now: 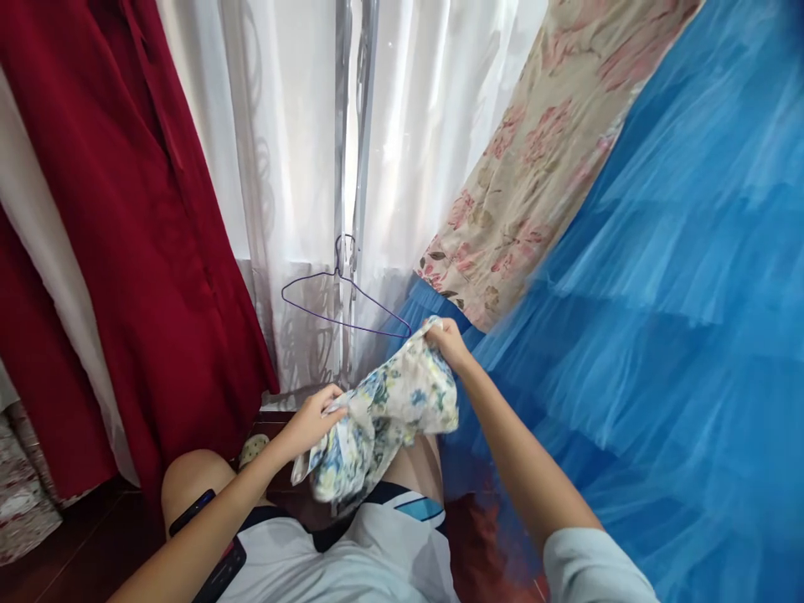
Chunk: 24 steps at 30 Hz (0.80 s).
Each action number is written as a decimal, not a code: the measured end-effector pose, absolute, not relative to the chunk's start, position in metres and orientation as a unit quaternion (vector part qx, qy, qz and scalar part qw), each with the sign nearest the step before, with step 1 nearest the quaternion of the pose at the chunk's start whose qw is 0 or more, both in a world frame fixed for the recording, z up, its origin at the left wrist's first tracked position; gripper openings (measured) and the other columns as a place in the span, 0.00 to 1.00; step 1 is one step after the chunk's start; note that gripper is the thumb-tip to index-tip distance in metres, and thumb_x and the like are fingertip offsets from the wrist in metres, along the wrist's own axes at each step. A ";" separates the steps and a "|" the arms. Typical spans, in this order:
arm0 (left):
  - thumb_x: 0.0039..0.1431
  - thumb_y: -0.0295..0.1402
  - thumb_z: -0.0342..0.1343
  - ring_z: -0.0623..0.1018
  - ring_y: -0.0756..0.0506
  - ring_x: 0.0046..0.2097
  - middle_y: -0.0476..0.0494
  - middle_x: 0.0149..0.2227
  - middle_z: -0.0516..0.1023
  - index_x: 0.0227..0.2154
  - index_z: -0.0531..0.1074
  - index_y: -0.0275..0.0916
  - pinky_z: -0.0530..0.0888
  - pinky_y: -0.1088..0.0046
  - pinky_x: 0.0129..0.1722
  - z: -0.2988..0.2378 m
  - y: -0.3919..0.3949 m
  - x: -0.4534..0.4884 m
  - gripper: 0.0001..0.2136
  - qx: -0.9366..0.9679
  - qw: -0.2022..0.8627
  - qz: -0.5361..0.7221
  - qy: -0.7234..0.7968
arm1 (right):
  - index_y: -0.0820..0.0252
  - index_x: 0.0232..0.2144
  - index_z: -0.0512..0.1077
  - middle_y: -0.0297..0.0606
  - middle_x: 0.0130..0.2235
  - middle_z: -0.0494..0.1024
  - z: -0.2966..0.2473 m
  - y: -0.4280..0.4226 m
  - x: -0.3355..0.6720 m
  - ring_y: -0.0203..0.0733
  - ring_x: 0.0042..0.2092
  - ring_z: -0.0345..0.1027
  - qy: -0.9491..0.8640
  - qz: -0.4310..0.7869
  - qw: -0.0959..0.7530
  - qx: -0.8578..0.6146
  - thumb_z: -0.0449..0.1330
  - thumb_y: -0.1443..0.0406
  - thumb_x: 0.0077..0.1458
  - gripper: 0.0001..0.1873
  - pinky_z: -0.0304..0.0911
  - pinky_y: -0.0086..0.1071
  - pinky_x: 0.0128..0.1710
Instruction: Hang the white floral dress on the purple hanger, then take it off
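Note:
A small white garment with blue and yellow flowers [383, 419] hangs bunched between both my hands, above my bare knees. My left hand [314, 419] is closed on its lower left edge. My right hand [447, 342] is closed on its upper right corner, held higher and further out. A purple wire hanger [342, 301] hangs just beyond the garment, in front of the white sheer curtain [295, 167]. It touches neither hand.
A dark red garment [144, 209] hangs at the left. A beige cloth with pink flowers [540, 159] and a large blue tulle skirt [678, 293] fill the right side. A black phone [207, 544] rests on my lap. The floor is dark wood [81, 544].

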<state>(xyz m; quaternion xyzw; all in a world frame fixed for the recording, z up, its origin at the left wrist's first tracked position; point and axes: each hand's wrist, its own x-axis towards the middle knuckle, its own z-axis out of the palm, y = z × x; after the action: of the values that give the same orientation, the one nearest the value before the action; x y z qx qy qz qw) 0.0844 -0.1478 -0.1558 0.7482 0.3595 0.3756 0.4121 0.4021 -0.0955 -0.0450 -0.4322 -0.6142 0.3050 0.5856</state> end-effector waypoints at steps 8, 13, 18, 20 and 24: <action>0.56 0.38 0.57 0.75 0.45 0.36 0.47 0.32 0.76 0.33 0.73 0.38 0.69 0.74 0.34 -0.104 -0.130 0.012 0.09 0.722 0.342 0.474 0.371 | 0.63 0.26 0.74 0.34 0.25 0.77 -0.005 -0.018 0.336 0.38 0.28 0.68 -0.621 0.433 0.516 -0.401 0.66 0.62 0.40 0.10 0.63 0.30 0.30; 0.61 0.38 0.48 0.74 0.43 0.38 0.46 0.36 0.77 0.39 0.73 0.43 0.68 0.71 0.39 -0.096 -0.109 -0.057 0.11 0.775 0.137 0.402 0.467 | 0.65 0.31 0.77 0.36 0.28 0.79 0.001 -0.032 0.331 0.38 0.30 0.70 -0.638 0.444 0.507 -0.373 0.68 0.62 0.43 0.13 0.65 0.29 0.32; 0.59 0.31 0.45 0.74 0.37 0.44 0.43 0.36 0.76 0.37 0.71 0.45 0.65 0.63 0.46 -0.087 -0.057 -0.083 0.10 0.789 -0.011 0.225 0.572 | 0.65 0.33 0.79 0.37 0.33 0.82 0.019 -0.042 0.338 0.39 0.35 0.72 -0.682 0.437 0.468 -0.353 0.68 0.64 0.43 0.12 0.66 0.29 0.35; 0.57 0.29 0.46 0.72 0.35 0.47 0.41 0.39 0.76 0.39 0.71 0.46 0.64 0.59 0.48 -0.071 -0.028 -0.080 0.11 0.749 -0.016 0.230 0.621 | 0.64 0.32 0.79 0.37 0.33 0.82 0.020 -0.043 0.335 0.38 0.35 0.72 -0.685 0.434 0.465 -0.356 0.68 0.65 0.43 0.12 0.66 0.29 0.36; 0.52 0.28 0.52 0.71 0.31 0.48 0.36 0.39 0.75 0.39 0.70 0.42 0.64 0.54 0.48 -0.017 0.030 -0.057 0.11 0.645 0.060 0.354 0.674 | 0.64 0.31 0.78 0.34 0.30 0.81 0.012 -0.045 0.327 0.37 0.32 0.73 -0.651 0.451 0.490 -0.365 0.68 0.63 0.43 0.11 0.67 0.28 0.35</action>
<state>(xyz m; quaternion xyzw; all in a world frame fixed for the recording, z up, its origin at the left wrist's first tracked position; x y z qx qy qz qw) -0.0574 0.0297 -0.0172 0.6453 0.6745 0.3536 0.0598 0.3272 -0.0451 0.0120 -0.3653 -0.6507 0.4507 0.4899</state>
